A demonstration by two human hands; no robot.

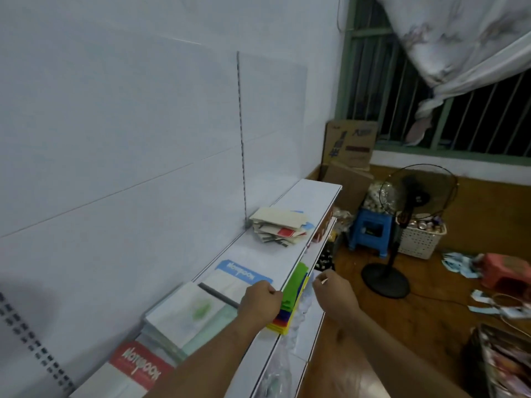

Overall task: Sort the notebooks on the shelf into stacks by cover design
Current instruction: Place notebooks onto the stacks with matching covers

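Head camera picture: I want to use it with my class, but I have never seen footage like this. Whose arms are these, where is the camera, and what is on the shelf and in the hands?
There is no machine here. The camera is worn on a person's head and looks forward and down, so the two bare arms reaching in from below are that person's own.

The white shelf runs along the wall. On it lie a red notebook nearest the camera, then a stack of green notebooks, then a blue notebook, and further off a messy pile of notebooks.

The left hand is curled at the shelf's front edge beside the blue notebook; whether it grips the cover cannot be told. The right hand hangs in the air off the shelf, fingers curled; it seems to hold nothing.

A fan stands on the floor.
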